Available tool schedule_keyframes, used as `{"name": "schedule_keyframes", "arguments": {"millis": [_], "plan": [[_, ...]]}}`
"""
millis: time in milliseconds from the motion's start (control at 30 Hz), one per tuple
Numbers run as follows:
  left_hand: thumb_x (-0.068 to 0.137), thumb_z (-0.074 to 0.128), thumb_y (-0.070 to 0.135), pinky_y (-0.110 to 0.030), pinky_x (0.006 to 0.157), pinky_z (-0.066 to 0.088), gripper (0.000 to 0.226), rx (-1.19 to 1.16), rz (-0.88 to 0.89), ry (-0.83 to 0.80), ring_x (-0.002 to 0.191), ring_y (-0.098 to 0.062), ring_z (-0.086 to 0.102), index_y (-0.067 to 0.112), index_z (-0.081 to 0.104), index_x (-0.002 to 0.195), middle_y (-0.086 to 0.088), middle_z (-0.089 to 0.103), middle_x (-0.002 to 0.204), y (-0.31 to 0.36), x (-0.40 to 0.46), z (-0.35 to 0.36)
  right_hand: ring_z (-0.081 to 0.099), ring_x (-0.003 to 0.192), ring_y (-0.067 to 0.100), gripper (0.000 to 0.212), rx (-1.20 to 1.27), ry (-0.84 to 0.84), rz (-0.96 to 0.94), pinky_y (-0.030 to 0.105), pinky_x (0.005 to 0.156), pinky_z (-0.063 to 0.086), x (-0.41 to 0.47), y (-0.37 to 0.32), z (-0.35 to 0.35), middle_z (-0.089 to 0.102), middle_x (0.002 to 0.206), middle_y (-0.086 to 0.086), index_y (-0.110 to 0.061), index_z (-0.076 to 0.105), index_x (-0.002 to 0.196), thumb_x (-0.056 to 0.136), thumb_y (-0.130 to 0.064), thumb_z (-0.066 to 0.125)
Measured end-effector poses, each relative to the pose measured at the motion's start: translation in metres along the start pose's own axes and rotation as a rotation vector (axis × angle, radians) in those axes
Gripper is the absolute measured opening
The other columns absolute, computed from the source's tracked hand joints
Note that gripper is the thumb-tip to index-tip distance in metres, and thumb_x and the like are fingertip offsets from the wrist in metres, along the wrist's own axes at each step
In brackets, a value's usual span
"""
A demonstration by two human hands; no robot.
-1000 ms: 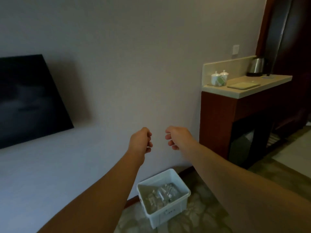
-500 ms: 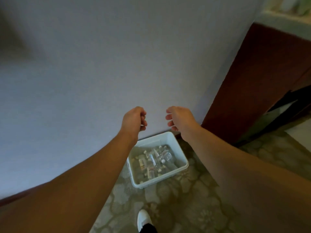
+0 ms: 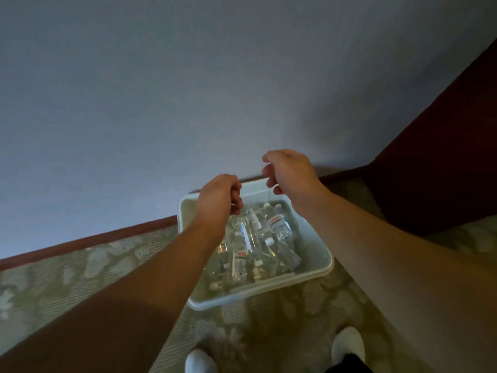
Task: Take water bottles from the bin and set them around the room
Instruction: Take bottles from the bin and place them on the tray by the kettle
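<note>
A white plastic bin (image 3: 324,267) sits on the carpet against the wall. Several clear water bottles (image 3: 278,226) with white caps lie jumbled inside it. My left hand (image 3: 219,196) hovers over the bin's far left corner with its fingers curled loosely and nothing in them. Over the bin's far rim, my right hand (image 3: 289,170) hangs with the fingers bent but apart, also holding nothing. Neither hand touches a bottle. My left forearm hides part of the bin's left side.
A plain wall (image 3: 188,90) with a dark wooden skirting board (image 3: 88,240) runs behind the bin. A dark red wooden cabinet (image 3: 443,157) stands at the right. My two white shoes (image 3: 348,344) stand on the patterned carpet (image 3: 80,270) just before the bin.
The view has tilted down from the wall and counter to the bin, which now lies close below. Both hands have lowered over the bin, still holding nothing.
</note>
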State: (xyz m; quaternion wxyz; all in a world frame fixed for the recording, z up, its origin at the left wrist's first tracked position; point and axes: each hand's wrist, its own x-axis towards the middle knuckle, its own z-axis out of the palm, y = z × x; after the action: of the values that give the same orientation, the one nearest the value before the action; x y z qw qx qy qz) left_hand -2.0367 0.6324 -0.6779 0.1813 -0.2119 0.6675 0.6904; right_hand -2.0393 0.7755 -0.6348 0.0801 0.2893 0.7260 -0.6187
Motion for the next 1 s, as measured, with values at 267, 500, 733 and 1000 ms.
{"name": "schedule_keyframes", "arguments": {"millis": [267,500,733,1000], "plan": [[0.08,0.052,0.013,-0.031,0.051,0.041,0.016,0.08,0.018,-0.007,0.044,-0.017,0.047,0.012,0.056,0.065,0.004,0.047,0.044,-0.183,0.174,0.02,0.057,0.051,0.013,0.015,0.016,-0.024,0.087,0.023,0.047,0.047,0.178,0.214,0.059,0.067,0.075,0.001,-0.015,0.066,0.088,0.093,-0.022,0.053],[0.089,0.057,0.019,-0.032,0.063,0.049,0.016,0.439,0.231,-0.147,0.063,-0.018,0.057,0.018,0.061,0.074,0.003,0.062,0.061,-0.252,0.247,0.015,0.05,0.052,0.017,0.015,-0.114,-0.174,0.18,0.024,0.046,0.038,0.255,0.291,0.089,0.057,0.07,0.005,-0.011,0.058,0.081,0.094,-0.017,0.054],[0.077,0.075,0.056,-0.049,0.12,0.017,0.068,1.559,0.64,-0.658,0.149,-0.023,0.023,0.038,0.051,0.138,0.006,0.036,0.158,-0.275,0.236,0.005,0.064,0.104,0.031,0.045,-1.027,-0.347,-0.039,0.033,0.082,0.053,0.256,0.303,0.066,0.066,0.119,0.017,-0.004,0.06,0.129,0.098,-0.036,0.055],[0.066,0.084,0.05,-0.045,0.109,0.031,0.083,1.846,0.828,-0.452,0.127,-0.025,0.038,0.051,0.045,0.139,-0.001,0.046,0.135,-0.283,0.236,-0.004,0.045,0.122,0.024,0.073,-1.534,-0.367,-0.113,0.037,0.089,0.039,0.264,0.321,0.094,0.056,0.121,0.002,-0.032,0.051,0.138,0.075,-0.066,0.063]]}}
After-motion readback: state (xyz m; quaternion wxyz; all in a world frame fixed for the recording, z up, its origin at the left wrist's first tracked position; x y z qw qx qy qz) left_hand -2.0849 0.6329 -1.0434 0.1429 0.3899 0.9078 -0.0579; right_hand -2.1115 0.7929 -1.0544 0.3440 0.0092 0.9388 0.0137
